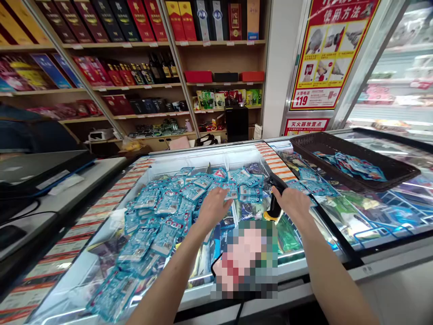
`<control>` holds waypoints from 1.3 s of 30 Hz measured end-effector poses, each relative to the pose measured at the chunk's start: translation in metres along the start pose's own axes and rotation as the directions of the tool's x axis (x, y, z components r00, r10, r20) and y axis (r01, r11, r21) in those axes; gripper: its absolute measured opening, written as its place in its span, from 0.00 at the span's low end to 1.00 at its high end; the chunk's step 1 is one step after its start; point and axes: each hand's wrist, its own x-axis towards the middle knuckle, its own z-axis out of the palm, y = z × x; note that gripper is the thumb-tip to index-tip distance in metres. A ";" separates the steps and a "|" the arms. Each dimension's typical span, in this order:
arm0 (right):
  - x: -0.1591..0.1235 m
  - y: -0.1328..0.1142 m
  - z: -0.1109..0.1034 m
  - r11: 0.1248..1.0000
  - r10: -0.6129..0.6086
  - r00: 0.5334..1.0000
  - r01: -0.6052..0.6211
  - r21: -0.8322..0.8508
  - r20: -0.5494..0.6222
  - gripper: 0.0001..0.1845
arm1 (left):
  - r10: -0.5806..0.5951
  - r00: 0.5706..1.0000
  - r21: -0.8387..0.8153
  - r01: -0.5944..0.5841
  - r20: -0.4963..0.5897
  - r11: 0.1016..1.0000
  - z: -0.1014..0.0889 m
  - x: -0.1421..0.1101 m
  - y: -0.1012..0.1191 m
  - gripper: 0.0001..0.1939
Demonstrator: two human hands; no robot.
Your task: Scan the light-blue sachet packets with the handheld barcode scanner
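A black handheld scanner [274, 205] is gripped in the right hand [293, 202] above a glass-topped freezer [182, 163], the fingers closed around it, in a shop lined with stocked shelves [221, 44]. The left hand [214, 210] is held out at the near right edge of a broad heap of blue packets [167, 203], thumb and forefinger parted; whether a packet is touched by the fingertips cannot be told. The heap is spread loosely across the glass to the left and ahead of that hand, with packets overlapped at many angles. More blue packets [318, 187] are scattered beyond the right hand, beside a dark brown basket [395, 169] in which a further batch [355, 164] is laid. Green packages [289, 237] are seen through the glass below the scanner. Between the forearms, the view is covered by a pixelated patch [246, 257], and what is hidden there cannot be made out. The glass is flanked by rows of price labels [77, 239], and at far left a mouse [11, 237] is set on a counter [101, 176]. Boxes and bottles are ranged along the back wall, where a red-bordered poster [328, 54] is mounted at right.
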 end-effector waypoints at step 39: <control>-0.014 -0.031 0.007 0.814 -0.437 0.893 0.444 0.375 -0.107 0.12 | -0.524 0.828 -0.965 -0.074 -0.201 0.253 0.037 0.027 -0.064 0.26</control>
